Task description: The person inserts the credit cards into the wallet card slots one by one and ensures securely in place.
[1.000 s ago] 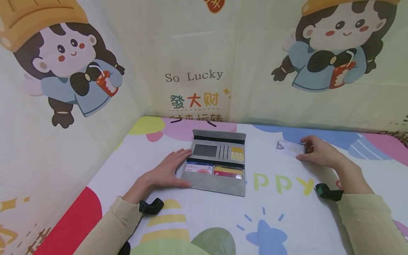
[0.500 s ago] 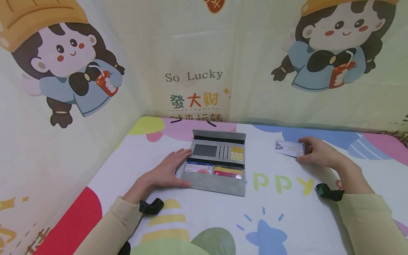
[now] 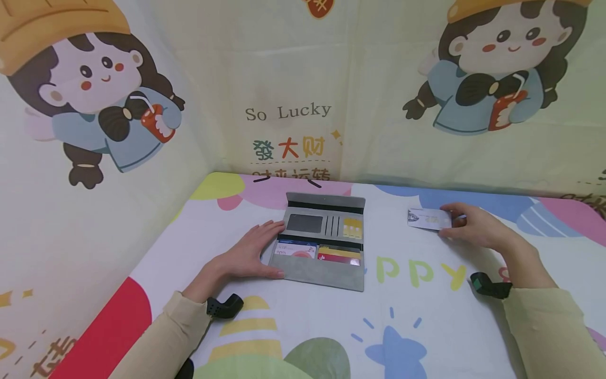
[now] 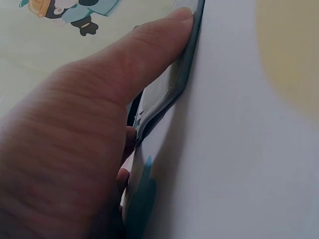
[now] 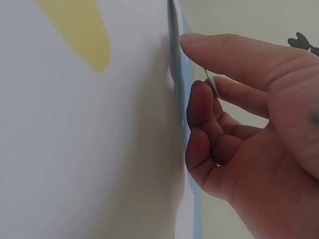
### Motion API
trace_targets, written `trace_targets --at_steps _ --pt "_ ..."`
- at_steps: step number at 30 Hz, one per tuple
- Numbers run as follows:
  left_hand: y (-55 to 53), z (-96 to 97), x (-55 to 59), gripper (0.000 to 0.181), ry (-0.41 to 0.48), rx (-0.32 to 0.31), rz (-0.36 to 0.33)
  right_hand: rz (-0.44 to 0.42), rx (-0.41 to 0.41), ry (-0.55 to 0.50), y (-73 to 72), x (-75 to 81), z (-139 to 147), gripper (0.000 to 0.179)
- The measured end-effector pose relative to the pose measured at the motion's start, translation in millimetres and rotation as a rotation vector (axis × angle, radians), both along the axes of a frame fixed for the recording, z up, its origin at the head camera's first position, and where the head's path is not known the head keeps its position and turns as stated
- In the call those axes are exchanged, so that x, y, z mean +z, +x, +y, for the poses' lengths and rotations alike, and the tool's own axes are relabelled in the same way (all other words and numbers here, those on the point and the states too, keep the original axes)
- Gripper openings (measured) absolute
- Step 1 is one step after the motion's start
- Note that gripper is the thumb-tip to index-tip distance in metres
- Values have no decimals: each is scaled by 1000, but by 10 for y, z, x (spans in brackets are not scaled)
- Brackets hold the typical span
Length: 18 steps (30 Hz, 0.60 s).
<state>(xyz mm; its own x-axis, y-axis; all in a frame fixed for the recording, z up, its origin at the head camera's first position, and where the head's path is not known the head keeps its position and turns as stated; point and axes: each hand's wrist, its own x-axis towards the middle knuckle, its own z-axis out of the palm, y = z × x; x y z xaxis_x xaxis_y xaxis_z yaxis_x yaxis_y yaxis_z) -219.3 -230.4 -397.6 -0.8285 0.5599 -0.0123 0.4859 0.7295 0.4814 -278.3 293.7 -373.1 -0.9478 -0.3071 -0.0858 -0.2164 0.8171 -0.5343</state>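
Observation:
A grey wallet (image 3: 317,275) lies unfolded in the middle of the table, with several cards in its slots. My left hand (image 3: 248,252) rests along the wallet's left edge, fingers fairly straight; in the left wrist view the thumb (image 4: 159,42) presses on the wallet's edge. Off to the right, my right hand (image 3: 473,226) pinches a white card (image 3: 423,218) by its right end, between thumb and fingers. A dark picture shows at the card's left end, and its lower edge casts a shadow on the cloth. In the right wrist view the fingers hide most of the card.
A white tablecloth (image 3: 303,316) with coloured prints covers the table. Behind it hangs a pale printed cloth wall (image 3: 379,95), and another cloth side (image 3: 94,237) rises at the left. Black camera mounts (image 3: 224,306) sit on both wrists.
My right hand has shifted the white card slightly to the left and changed its tilt a little. The left hand and wallet have stayed in place.

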Motion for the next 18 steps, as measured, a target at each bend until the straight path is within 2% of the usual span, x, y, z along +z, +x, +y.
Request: trace_targets --at_steps 18 --pt "-24 -9 -10 107 1 -4 -2 22 38 -32 11 83 -82 69"
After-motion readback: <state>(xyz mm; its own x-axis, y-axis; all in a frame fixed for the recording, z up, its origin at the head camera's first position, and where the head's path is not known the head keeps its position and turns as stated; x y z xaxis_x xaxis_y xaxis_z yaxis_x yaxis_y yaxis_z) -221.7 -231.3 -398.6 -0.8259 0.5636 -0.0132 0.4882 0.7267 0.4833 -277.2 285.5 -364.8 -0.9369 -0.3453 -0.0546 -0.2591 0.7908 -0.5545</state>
